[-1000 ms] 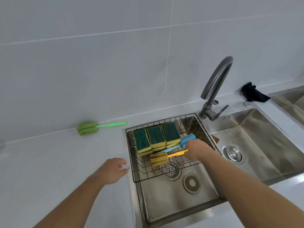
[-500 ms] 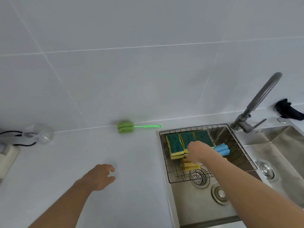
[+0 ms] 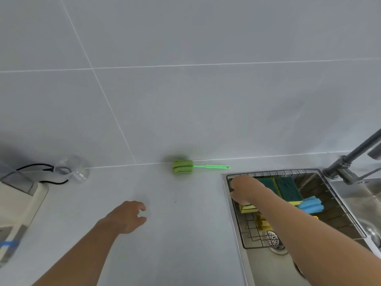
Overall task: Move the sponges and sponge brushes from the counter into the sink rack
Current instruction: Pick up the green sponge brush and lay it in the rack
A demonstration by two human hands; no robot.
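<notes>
We list: green sponge brush with thin green plastic handle (image 3: 182, 166), lying on the pale grey counter (image 3: 185, 223) against the wall, left of the black wire sink rack (image 3: 245, 234). In the rack: green-topped yellow sponges (image 3: 286, 187), blue sponge brush head (image 3: 310, 205). Our right hand (image 3: 244, 189) over the rack's left edge, empty, fingers loosely spread. Our left hand (image 3: 127, 216) above the counter, loosely curled, holding nothing
</notes>
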